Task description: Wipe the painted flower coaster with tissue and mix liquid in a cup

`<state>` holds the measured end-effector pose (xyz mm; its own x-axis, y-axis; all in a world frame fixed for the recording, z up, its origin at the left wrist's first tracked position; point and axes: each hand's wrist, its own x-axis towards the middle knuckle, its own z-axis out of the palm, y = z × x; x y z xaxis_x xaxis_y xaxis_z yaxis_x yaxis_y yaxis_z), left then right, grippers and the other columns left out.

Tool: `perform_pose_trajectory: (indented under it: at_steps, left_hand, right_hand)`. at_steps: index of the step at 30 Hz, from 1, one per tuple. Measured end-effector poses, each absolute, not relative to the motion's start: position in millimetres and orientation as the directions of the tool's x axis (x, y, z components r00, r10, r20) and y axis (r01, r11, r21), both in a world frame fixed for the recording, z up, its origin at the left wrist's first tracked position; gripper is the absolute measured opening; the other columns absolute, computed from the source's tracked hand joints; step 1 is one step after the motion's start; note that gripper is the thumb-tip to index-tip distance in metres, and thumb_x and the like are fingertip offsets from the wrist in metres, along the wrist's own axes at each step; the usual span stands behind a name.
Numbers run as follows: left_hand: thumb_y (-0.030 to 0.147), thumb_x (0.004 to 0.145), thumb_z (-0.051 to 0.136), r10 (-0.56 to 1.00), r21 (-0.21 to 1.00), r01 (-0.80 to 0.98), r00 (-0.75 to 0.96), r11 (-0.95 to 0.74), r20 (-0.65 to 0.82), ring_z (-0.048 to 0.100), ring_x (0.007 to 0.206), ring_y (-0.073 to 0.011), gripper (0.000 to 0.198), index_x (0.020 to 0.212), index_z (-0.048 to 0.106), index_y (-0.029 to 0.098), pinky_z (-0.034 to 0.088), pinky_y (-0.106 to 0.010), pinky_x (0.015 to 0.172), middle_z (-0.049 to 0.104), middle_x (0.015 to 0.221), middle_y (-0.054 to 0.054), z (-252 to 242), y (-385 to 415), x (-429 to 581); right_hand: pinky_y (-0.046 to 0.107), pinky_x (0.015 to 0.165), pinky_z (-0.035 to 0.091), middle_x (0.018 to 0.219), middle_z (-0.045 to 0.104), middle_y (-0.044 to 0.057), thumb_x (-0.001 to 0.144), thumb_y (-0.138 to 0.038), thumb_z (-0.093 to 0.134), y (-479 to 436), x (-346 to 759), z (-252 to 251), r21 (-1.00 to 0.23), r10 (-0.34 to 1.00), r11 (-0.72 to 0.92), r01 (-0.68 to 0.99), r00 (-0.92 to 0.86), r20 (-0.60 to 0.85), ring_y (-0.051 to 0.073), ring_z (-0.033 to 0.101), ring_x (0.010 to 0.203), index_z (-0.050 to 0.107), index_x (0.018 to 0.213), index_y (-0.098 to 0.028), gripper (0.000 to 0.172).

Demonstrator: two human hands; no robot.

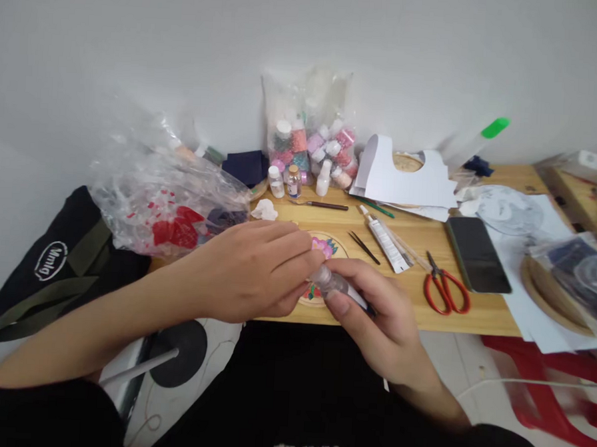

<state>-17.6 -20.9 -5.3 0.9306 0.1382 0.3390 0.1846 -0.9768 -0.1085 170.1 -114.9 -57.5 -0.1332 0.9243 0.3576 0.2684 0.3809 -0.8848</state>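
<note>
My right hand [384, 315] is wrapped round a small clear bottle [340, 286] with a dark lower end, held tilted over the table's front edge. My left hand [261, 268] closes its fingers round the top end of the same bottle; its fingertips and the cap are mostly hidden. Beneath both hands lies a round wooden piece [344, 247] with a pink flower and green leaves, partly covered. A small crumpled white tissue [264, 210] is beyond my left hand. Black tweezers [364, 247] lie just beyond my right hand.
On the wooden table [484, 316] lie a glue tube [387, 243], red-handled pliers [445, 288], a phone [478, 254] and a thin wooden-handled tool [324, 205]. Small bottles [294, 181] stand before bags of coloured jars [332, 148]. A clear plastic bag [164, 196] fills the left.
</note>
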Motion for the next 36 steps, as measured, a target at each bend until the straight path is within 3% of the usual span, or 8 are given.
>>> perform_pose_trajectory:
  at_steps: [5,10,19,26,31,36]
  left_hand:
    - [0.013,0.090,0.034,0.114,-0.062,0.133,0.963,-0.989,0.246,0.060,0.072,-0.0207,0.027,0.085,0.060,0.015,0.049,-0.032,0.065,0.066,0.078,-0.006,-2.3,-19.7,-14.6]
    - [0.008,0.084,0.037,0.103,-0.129,0.127,0.979,-0.983,0.178,0.052,0.064,-0.0190,0.024,0.075,0.057,0.016,0.044,-0.030,0.060,0.060,0.069,-0.004,-0.8,-20.2,-9.6]
    - [0.010,0.085,0.029,0.158,-0.113,0.167,0.984,-0.979,0.084,0.048,0.065,-0.0184,0.029,0.080,0.057,0.016,0.038,-0.030,0.063,0.055,0.070,-0.002,0.3,-23.3,-9.8]
    - [0.010,0.084,0.032,0.163,-0.233,0.189,0.979,-0.954,0.125,0.047,0.058,-0.0197,0.026,0.076,0.056,0.017,0.037,-0.031,0.057,0.050,0.062,-0.002,-2.0,-28.4,-7.8]
    - [0.009,0.084,0.034,0.139,-0.307,0.192,0.973,-0.932,0.186,0.046,0.055,-0.0203,0.026,0.074,0.056,0.018,0.035,-0.031,0.054,0.049,0.059,-0.002,-5.2,-30.6,-7.0]
    - [0.010,0.086,0.031,0.140,-0.306,0.199,0.969,-0.931,0.204,0.046,0.054,-0.0192,0.028,0.072,0.055,0.019,0.036,-0.030,0.054,0.050,0.058,-0.001,-5.9,-30.1,-6.9]
  right_hand:
    - [0.021,0.058,0.047,0.078,0.067,-0.002,0.098,-0.027,0.055,-113.7,170.9,-56.8,-0.937,0.950,0.289,0.194,-0.182,0.255,0.009,0.057,0.063,0.063,0.107,-0.018,0.015]
    - [0.020,0.057,0.046,0.080,0.067,-0.002,0.098,-0.025,0.054,-112.0,170.0,-62.1,-0.935,0.945,0.302,0.184,-0.189,0.268,0.007,0.058,0.064,0.062,0.109,-0.018,0.015]
    - [0.016,0.060,0.048,0.082,0.069,-0.003,0.098,-0.026,0.056,-116.3,169.6,-63.9,-0.900,0.930,0.359,0.245,-0.170,0.325,0.005,0.059,0.063,0.062,0.114,-0.017,0.019]
    - [0.016,0.076,0.053,0.100,0.074,0.001,0.098,-0.024,0.055,-119.3,165.2,-65.7,-0.867,0.920,0.392,0.307,-0.138,0.367,0.008,0.069,0.085,0.059,0.118,-0.019,0.021]
    - [0.018,0.069,0.053,0.091,0.073,0.000,0.099,-0.024,0.055,-121.6,163.8,-65.7,-0.861,0.923,0.385,0.333,-0.129,0.363,0.009,0.068,0.077,0.060,0.116,-0.020,0.019]
    - [0.018,0.070,0.053,0.090,0.072,0.000,0.099,-0.025,0.055,-121.4,164.0,-66.3,-0.859,0.920,0.393,0.328,-0.125,0.373,0.009,0.067,0.076,0.059,0.116,-0.020,0.019]
